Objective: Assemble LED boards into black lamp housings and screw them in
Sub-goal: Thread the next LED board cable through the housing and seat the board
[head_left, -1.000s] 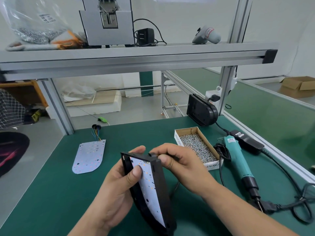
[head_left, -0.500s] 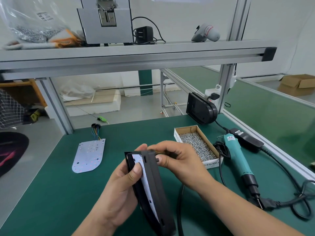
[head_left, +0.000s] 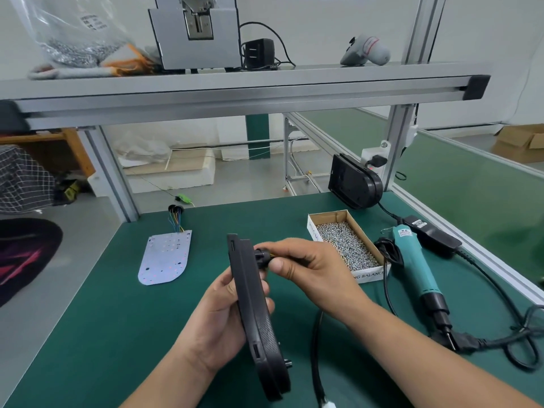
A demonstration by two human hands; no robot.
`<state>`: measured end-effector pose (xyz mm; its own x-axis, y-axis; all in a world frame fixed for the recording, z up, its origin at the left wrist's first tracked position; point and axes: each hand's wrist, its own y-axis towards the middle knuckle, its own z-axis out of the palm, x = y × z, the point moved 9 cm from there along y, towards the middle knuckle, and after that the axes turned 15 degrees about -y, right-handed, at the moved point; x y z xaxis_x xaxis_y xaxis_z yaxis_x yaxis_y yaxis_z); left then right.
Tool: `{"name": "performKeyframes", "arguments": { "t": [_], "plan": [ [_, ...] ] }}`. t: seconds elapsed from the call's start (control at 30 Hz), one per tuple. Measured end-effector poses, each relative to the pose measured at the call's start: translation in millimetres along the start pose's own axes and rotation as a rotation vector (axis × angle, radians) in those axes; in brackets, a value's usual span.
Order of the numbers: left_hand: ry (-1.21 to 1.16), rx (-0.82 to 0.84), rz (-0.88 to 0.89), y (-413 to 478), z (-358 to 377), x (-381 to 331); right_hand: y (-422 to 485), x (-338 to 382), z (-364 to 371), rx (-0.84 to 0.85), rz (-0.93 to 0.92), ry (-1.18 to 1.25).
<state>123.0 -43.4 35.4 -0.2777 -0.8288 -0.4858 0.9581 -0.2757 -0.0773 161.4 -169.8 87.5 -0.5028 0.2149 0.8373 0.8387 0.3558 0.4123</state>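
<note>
My left hand [head_left: 219, 316] grips a black lamp housing [head_left: 256, 316], held on edge above the green mat so only its side and back show. My right hand [head_left: 303, 267] pinches a small black grommet [head_left: 262, 256] with coloured wires at the housing's upper back. Any LED board inside the housing is hidden. A loose LED board [head_left: 164, 259] with coloured wires lies flat at the left. A cardboard box of screws [head_left: 347, 245] sits to the right, beside a teal electric screwdriver [head_left: 415, 262].
A second black lamp housing [head_left: 354, 181] stands upright at the back right. The screwdriver's power adapter [head_left: 432, 234] and black cables [head_left: 500, 328] lie along the right edge. A black cable [head_left: 316, 366] runs below my right wrist. An aluminium shelf [head_left: 235, 86] spans overhead.
The housing has been turned from showing its open face with the LED board to standing on edge. My right hand now pinches the grommet at its back.
</note>
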Motion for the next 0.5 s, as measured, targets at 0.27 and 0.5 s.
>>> {"name": "performKeyframes", "arguments": {
  "t": [0.27,0.5],
  "plan": [
    [-0.001,-0.003,0.041,0,2,-2,0,12,-1,0.001,-0.059,-0.006],
    [0.008,-0.008,0.039,1,1,-1,2,19,2,0.056,-0.057,0.098]
  ]
}}
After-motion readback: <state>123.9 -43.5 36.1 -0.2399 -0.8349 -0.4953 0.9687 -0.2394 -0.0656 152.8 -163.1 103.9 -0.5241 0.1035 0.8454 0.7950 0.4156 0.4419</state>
